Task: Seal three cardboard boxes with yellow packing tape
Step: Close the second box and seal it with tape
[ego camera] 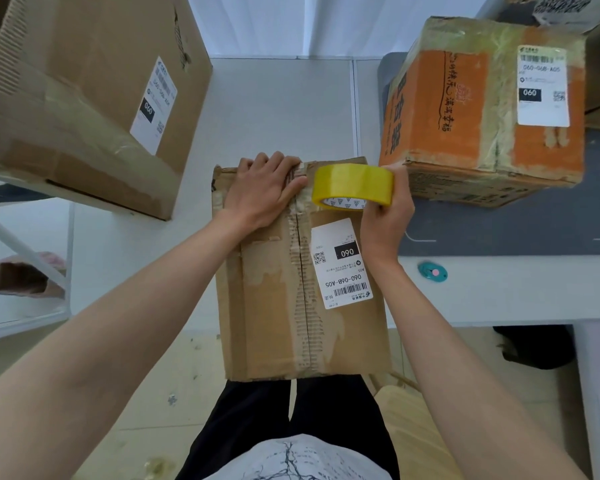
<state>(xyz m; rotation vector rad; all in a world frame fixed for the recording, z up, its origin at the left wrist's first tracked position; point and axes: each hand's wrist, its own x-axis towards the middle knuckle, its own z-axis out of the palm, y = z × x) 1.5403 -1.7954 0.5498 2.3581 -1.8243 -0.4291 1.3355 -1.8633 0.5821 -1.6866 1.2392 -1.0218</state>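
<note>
Right grip [385, 206] curls around the yellow tape roll [353, 185]; left grip [264, 188] lies flat, pressing the middle box [302, 271] at its far edge. Its seam looks unsealed, so taping seems only beginning.

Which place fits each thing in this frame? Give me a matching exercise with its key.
Things:
1. yellow roll of packing tape
2. orange printed cardboard box
3. small teal cutter with a pink button
4. large plain brown cardboard box

Places:
A. far left on the table
B. gripped in the right hand
C. far right on the grey mat
D. on the white table, near the right forearm

Pairs: 1-B, 2-C, 3-D, 4-A
</note>
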